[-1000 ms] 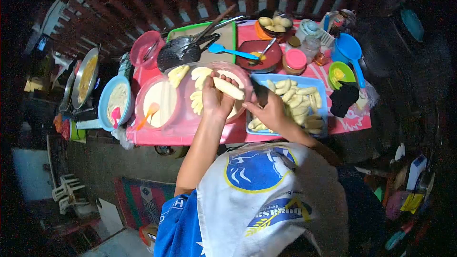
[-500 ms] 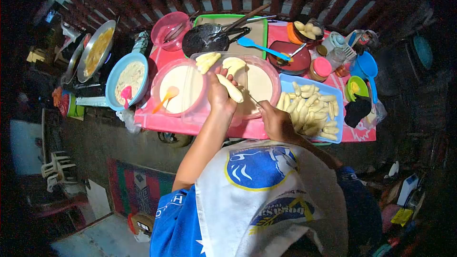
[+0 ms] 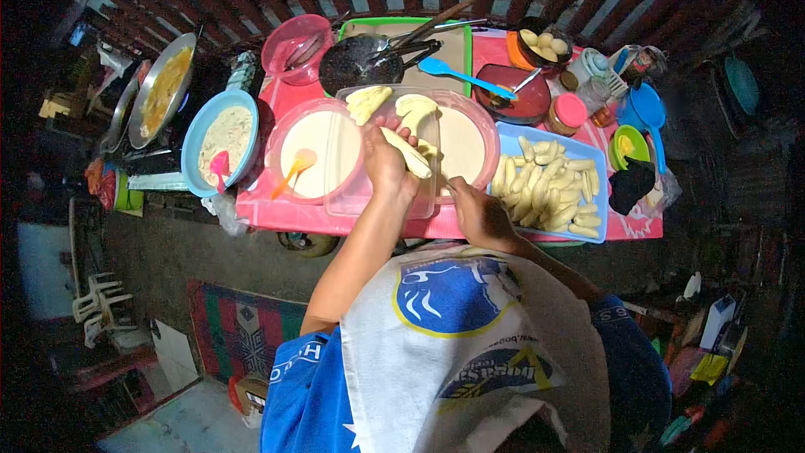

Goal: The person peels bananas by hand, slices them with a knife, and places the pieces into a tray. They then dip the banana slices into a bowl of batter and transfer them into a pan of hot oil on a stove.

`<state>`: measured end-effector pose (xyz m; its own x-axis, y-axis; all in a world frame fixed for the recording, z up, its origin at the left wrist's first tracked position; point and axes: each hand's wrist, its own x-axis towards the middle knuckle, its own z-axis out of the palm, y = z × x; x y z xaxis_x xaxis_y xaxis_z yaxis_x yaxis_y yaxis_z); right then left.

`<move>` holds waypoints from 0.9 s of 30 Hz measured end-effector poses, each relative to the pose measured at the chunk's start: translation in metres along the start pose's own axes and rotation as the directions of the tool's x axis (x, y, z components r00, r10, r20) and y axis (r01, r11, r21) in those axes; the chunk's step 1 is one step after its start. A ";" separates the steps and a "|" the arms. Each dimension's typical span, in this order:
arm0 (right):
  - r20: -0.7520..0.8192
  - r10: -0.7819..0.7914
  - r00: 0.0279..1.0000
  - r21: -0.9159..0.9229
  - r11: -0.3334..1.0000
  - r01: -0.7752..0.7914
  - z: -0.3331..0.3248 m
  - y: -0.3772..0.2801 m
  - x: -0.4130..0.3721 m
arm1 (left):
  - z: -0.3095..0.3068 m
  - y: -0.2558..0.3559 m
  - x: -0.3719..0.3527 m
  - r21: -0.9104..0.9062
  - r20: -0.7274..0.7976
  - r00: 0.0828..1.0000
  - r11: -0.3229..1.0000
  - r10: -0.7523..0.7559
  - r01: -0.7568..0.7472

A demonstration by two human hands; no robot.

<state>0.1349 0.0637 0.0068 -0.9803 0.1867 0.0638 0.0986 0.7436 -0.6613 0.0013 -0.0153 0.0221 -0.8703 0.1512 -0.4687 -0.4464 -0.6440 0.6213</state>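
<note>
My left hand (image 3: 390, 169) is closed around a peeled banana (image 3: 409, 156), held at a slant over a clear plastic tray (image 3: 419, 206). Fanned, sliced bananas (image 3: 369, 103) lie at the tray's far side, with another sliced banana (image 3: 416, 107) beside them. Close by on the right, my right hand (image 3: 480, 216) is closed on a knife, its thin blade barely visible near the banana's lower end. Just right of that hand, a light-blue tray (image 3: 600, 201) holds a heap of peeled bananas (image 3: 545, 189).
Two pink bowls of pale batter, the left bowl (image 3: 277, 138) and right bowl (image 3: 493, 147), stand beside and partly under the clear tray. Left are a blue bowl (image 3: 191, 151) and a frying pan (image 3: 138, 122). Behind sit a black pan (image 3: 352, 67) and a blue spatula (image 3: 457, 74).
My right hand and the knife have shifted slightly left and down, and the blade shows less. The left hand still holds the banana in nearly the same place. The view has shifted slightly.
</note>
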 end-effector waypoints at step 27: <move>-0.106 -0.171 0.979 -0.130 0.979 0.157 0.031 -0.011 0.033 | -0.019 0.013 -0.007 -0.205 0.037 0.967 0.946 -0.251 0.253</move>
<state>0.0958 0.0419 -0.0068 -0.9590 0.1235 0.2552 -0.0355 0.8408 -0.5401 0.0060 -0.0385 0.0217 -0.7378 0.3355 -0.5857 -0.5996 -0.7242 0.3405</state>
